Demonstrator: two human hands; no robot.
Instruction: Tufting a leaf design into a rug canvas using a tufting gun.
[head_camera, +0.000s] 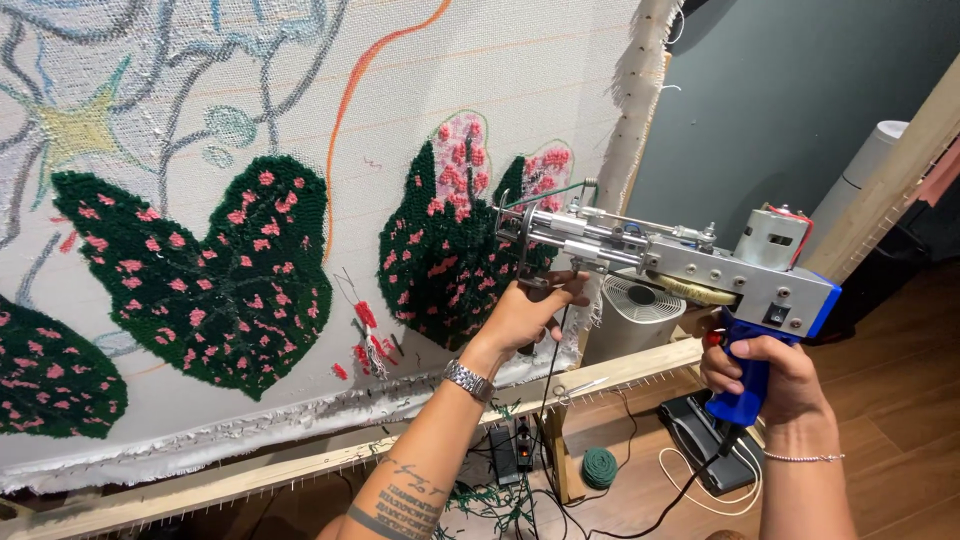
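Your right hand is clenched round the blue grip of the tufting gun; your left hand grasps its front handle, needle at the leaf near the cloth's right edge. Beyond, three dark leaves look filled — the pale outlines toward the top-left corner remain bare.
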